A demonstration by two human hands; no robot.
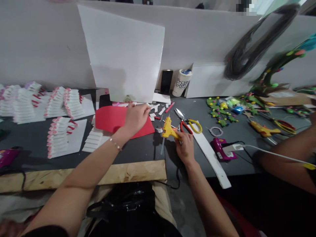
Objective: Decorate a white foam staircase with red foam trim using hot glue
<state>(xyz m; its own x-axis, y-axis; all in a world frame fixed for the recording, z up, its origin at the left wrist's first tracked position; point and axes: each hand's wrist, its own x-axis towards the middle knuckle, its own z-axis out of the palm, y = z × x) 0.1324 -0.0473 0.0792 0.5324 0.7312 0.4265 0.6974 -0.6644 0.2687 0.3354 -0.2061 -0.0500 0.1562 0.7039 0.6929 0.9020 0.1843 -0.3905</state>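
The right hand (186,146) has its fingers closed around the handle of a yellow hot-glue gun (168,127), which lies just beyond and to the left of those fingers, over the bench (145,153), nozzle pointing away from the person. A translucent glue stick (162,146) trails from its back end, to the left of the same fingers. The left hand (137,118) hangs over a red sheet (108,120), fingers curled nearly together; at this angle I cannot tell whether they pinch anything small. The sheet spreads below and to the left of them, and small white scraps (155,107) lie just to their right. Beyond the right fingers rest scissors (180,114), and to their right a long white strip (209,154). The gun should be light and stiff, best held by the handle, away from the likely hot nozzle; its cord and stick could drag a little. The sheet looks thin, light and bendable, so it is best taken flat by an edge; the scraps seem light and easily crushed, suiting a gentle fingertip pinch.
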